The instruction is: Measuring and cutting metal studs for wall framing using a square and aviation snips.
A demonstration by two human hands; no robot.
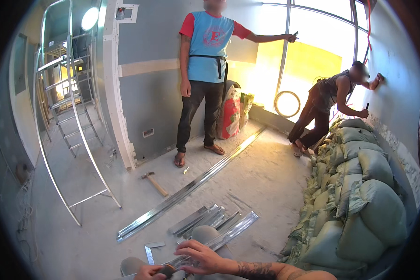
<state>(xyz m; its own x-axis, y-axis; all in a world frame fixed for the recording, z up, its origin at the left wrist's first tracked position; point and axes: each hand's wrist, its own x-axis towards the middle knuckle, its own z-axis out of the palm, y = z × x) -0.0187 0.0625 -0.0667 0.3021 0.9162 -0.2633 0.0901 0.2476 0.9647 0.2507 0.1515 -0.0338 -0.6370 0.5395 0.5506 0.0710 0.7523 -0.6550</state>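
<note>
A length of shiny metal channel (240, 227) slants across my knees at the bottom of the view. My right hand (201, 257) lies over it with the fingers stretched and apart. Just left of that, my left hand (147, 272) is closed round a tool with a black and orange grip (166, 269); its working end is hidden, so its kind is unclear. Beside my left knee a metal try square (149, 254) rests on the floor. Several short metal channel offcuts (196, 221) lie in front of my knees.
Long metal channels (186, 186) stretch diagonally over the dusty floor. Beyond them is a claw hammer (156, 185). A stepladder (74, 116) stands left, stacked filled sacks (373, 205) right. One person (212, 46) stands with an arm out; another (331, 93) leans against the right wall.
</note>
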